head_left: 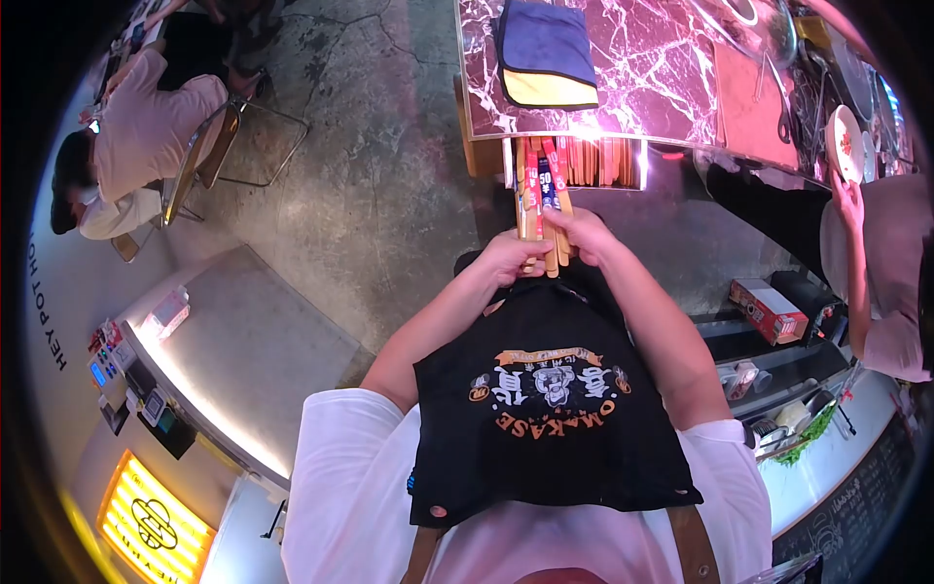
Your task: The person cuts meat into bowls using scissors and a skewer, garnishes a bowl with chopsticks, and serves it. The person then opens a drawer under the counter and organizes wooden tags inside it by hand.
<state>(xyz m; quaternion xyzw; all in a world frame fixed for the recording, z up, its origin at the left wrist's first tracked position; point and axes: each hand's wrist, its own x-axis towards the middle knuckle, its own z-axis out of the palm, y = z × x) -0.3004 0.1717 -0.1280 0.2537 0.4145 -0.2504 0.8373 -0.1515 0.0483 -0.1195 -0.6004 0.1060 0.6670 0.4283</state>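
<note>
Both my hands close around a bundle of flat wooden sticks (552, 248) with red and dark blue printed labels, one reading "50". My left hand (513, 258) grips the lower left side of the bundle. On the other side, my right hand (581, 234) presses its fingers against the sticks. Just beyond the bundle is an open drawer (643, 164) under the marbled tabletop, with similar sticks and red pieces inside. The bundle's far end overlaps the drawer, so I cannot tell whether it touches it.
The marbled table (642, 58) carries a folded blue and yellow cloth (548, 54). A co-worker at right holds a white bowl (844, 144). Another person sits on a folding chair (219, 146) at left. A grey counter (248, 336) stands nearby, and a red box (769, 311) sits at right.
</note>
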